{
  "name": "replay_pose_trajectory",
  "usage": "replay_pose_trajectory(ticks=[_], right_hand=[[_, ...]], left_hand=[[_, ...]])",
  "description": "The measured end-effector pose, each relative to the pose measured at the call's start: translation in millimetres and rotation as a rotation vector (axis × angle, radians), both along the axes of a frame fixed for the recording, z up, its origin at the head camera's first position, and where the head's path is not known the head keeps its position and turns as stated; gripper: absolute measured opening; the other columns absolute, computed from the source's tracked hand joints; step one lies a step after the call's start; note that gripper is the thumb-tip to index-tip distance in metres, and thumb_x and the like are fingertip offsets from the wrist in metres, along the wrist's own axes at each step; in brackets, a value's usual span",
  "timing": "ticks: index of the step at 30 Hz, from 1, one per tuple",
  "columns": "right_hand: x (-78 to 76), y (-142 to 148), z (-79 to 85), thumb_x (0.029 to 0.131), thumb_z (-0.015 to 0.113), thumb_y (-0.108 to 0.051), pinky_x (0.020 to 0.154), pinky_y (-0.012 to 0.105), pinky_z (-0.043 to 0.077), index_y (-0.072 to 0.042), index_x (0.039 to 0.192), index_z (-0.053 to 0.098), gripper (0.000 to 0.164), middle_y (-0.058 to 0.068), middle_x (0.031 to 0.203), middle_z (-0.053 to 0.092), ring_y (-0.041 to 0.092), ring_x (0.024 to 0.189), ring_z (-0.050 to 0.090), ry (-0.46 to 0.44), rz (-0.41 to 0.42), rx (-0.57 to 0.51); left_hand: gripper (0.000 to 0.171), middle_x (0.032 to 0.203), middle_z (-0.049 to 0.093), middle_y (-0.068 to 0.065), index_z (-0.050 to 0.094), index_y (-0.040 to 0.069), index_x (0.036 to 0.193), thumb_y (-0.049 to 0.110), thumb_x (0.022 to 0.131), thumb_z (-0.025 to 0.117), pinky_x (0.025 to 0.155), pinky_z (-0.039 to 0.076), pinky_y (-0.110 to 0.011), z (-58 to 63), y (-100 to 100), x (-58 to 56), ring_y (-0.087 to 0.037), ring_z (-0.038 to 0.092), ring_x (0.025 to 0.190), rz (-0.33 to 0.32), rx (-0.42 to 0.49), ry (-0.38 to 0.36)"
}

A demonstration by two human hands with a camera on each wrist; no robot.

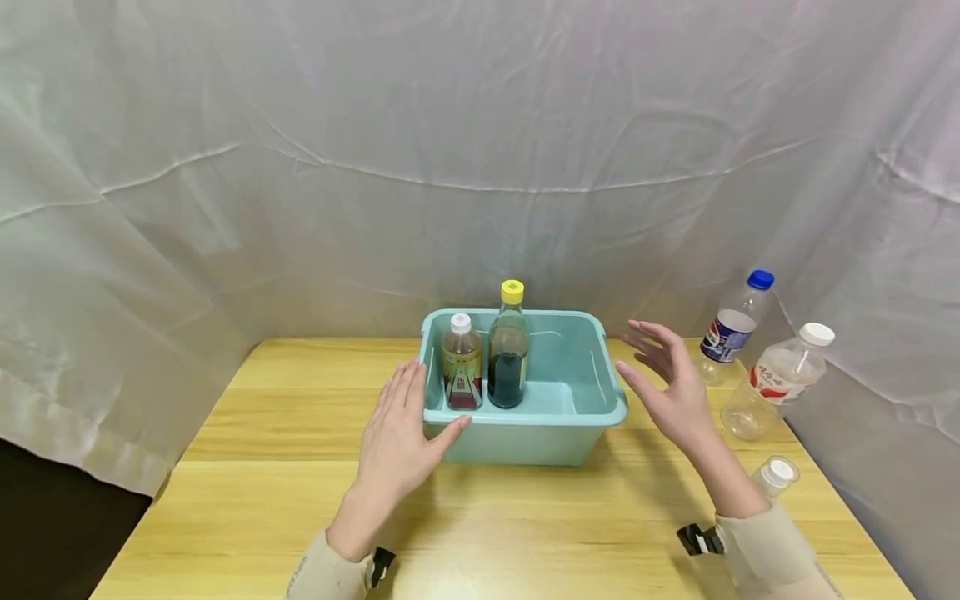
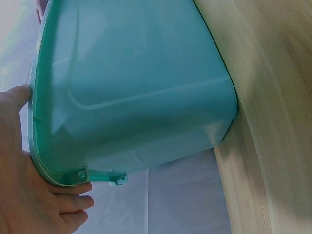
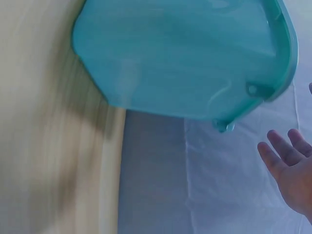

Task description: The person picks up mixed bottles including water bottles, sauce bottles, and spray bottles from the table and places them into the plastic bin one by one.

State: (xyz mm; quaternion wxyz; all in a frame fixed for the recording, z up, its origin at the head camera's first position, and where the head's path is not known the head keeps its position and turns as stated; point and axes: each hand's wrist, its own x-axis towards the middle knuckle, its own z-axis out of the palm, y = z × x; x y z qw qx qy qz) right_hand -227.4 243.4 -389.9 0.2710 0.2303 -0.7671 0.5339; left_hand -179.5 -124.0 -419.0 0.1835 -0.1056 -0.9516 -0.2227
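A light teal plastic bin (image 1: 510,442) stands on the table. Inside, at its left, are a bottle with a white cap and dark red liquid (image 1: 462,367) and a taller yellow-capped bottle of dark liquid (image 1: 508,358), both upright. My left hand (image 1: 397,433) lies along the bin's left front corner, fingers straight, thumb at the front rim. In the left wrist view the fingers (image 2: 73,202) reach past the rim's outer side. Just off the right rim, my right hand (image 1: 671,392) is spread and holds nothing; the right wrist view shows a gap between its fingers and the bin.
Right of the bin stand a blue-capped clear bottle (image 1: 726,333) with a Pepsi-like label and a white-capped clear bottle (image 1: 780,383) with a red-and-white label. A small clear bottle (image 1: 776,473) with a white cap is nearer, by the right forearm. Grey cloth (image 1: 480,167) hangs behind the wooden table (image 1: 300,492).
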Motion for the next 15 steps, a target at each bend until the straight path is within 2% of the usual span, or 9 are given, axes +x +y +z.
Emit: replay_pose_trajectory(ticks=[5, 11, 15], right_hand=[[8.6, 17.7, -4.0, 0.090, 0.066, 0.020, 0.104, 0.018, 0.050, 0.007, 0.148, 0.043, 0.064, 0.006, 0.145, 0.057, 0.015, 0.125, 0.063, 0.012, -0.035, -0.045], [22.2, 47.7, -6.1, 0.088, 0.066, 0.023, 0.103, 0.016, 0.050, 0.006, 0.150, 0.041, 0.068, 0.013, 0.147, 0.057, 0.010, 0.126, 0.063, 0.035, -0.111, 0.009], [31.8, 67.2, -6.7, 0.088, 0.066, 0.023, 0.101, 0.014, 0.050, 0.005, 0.150, 0.043, 0.069, 0.004, 0.145, 0.059, 0.006, 0.125, 0.063, 0.016, -0.164, 0.028]], left_hand=[[0.103, 0.169, 0.028, -0.017, 0.030, -0.002, 0.161, 0.075, 0.095, 0.052, 0.128, 0.022, -0.049, -1.0, -0.6, 0.7, -0.035, 0.025, 0.157, 0.005, 0.006, -0.004], [0.103, 0.168, 0.030, -0.018, 0.031, -0.002, 0.161, 0.076, 0.095, 0.050, 0.128, 0.023, -0.049, -1.5, -0.4, 0.1, -0.036, 0.027, 0.156, 0.003, -0.003, 0.009], [0.103, 0.168, 0.030, -0.019, 0.032, -0.002, 0.160, 0.076, 0.095, 0.051, 0.127, 0.023, -0.049, -1.7, 0.2, -0.2, -0.036, 0.028, 0.156, 0.002, -0.005, 0.017]])
